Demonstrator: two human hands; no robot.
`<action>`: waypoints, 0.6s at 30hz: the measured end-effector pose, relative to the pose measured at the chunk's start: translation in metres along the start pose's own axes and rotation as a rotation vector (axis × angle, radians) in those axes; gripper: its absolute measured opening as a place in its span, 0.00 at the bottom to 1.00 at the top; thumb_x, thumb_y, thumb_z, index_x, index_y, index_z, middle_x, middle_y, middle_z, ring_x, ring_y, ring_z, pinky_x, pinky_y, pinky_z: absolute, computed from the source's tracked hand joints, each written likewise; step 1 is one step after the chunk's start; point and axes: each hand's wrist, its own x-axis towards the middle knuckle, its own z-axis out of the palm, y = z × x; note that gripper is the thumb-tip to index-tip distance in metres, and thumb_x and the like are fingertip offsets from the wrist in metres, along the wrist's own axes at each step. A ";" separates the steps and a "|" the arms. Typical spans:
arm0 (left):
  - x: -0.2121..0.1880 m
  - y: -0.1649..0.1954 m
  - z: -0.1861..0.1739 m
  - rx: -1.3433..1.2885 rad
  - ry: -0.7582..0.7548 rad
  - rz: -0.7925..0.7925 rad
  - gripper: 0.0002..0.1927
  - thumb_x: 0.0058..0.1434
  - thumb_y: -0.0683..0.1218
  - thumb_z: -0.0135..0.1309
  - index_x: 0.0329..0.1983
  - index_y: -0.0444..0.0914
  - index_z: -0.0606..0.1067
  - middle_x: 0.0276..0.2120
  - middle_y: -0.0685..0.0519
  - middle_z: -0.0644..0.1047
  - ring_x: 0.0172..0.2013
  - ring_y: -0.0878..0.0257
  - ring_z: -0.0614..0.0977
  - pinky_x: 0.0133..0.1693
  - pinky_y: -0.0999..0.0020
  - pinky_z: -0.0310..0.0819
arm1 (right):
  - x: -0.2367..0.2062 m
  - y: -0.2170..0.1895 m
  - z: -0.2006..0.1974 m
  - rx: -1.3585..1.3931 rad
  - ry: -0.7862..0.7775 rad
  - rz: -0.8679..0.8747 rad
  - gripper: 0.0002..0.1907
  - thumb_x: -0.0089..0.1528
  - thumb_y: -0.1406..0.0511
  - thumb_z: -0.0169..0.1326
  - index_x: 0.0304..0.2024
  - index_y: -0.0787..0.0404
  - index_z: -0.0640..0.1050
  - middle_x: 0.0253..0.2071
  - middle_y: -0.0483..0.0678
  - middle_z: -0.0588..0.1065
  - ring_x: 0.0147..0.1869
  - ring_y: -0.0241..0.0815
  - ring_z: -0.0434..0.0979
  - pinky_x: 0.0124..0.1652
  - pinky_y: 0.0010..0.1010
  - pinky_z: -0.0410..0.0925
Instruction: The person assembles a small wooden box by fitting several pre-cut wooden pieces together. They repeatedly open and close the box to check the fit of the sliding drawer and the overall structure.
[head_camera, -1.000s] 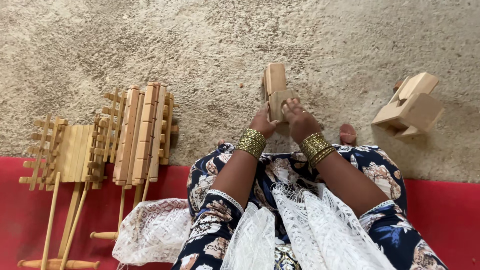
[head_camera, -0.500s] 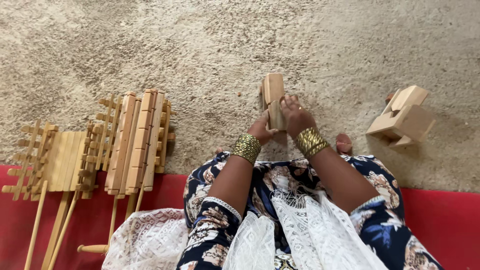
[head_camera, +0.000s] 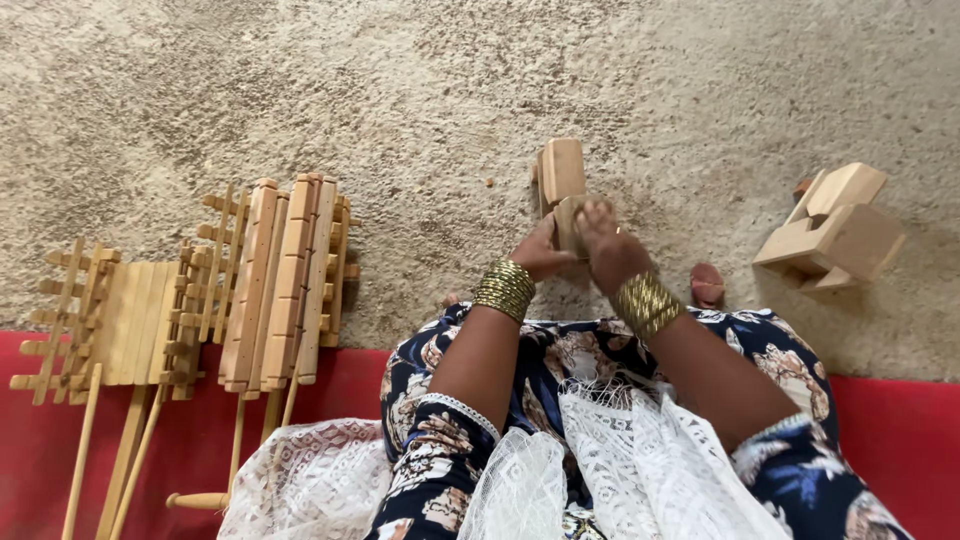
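A small light wooden block piece (head_camera: 562, 180) stands on the sandy ground in front of me. My left hand (head_camera: 541, 253) and my right hand (head_camera: 606, 246) both grip its lower part, fingers wrapped round it. Gold bangles sit on both wrists. The bottom of the piece is hidden behind my fingers.
A second wooden block assembly (head_camera: 838, 228) lies on the ground to the right. To the left lie slatted wooden frames (head_camera: 282, 281) and a flat slatted panel with long sticks (head_camera: 110, 325), partly on a red mat (head_camera: 900, 440). My toes (head_camera: 707, 285) show near the right hand.
The view has shifted slightly, so everything sits a little further left and lower. My hands keep their hold on the wooden piece, which stays upright.
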 end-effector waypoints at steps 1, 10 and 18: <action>0.003 -0.004 -0.004 -0.124 -0.036 0.002 0.45 0.54 0.41 0.58 0.72 0.41 0.49 0.59 0.40 0.69 0.54 0.50 0.78 0.52 0.55 0.82 | 0.007 0.003 0.001 0.045 -0.057 0.074 0.18 0.66 0.72 0.48 0.58 0.74 0.72 0.63 0.67 0.69 0.67 0.58 0.69 0.62 0.40 0.67; 0.025 -0.033 0.002 0.228 0.260 0.141 0.19 0.69 0.53 0.49 0.51 0.33 0.69 0.41 0.43 0.79 0.40 0.58 0.83 0.40 0.66 0.82 | -0.058 -0.015 -0.007 0.191 0.109 0.005 0.15 0.68 0.76 0.40 0.52 0.73 0.77 0.58 0.65 0.73 0.65 0.59 0.74 0.57 0.40 0.74; 0.022 -0.014 -0.002 -0.320 0.302 0.192 0.25 0.64 0.51 0.56 0.59 0.33 0.68 0.42 0.47 0.79 0.36 0.62 0.80 0.36 0.68 0.78 | -0.043 0.000 -0.023 0.239 0.361 0.107 0.15 0.67 0.74 0.44 0.54 0.70 0.77 0.60 0.63 0.73 0.65 0.58 0.74 0.53 0.41 0.77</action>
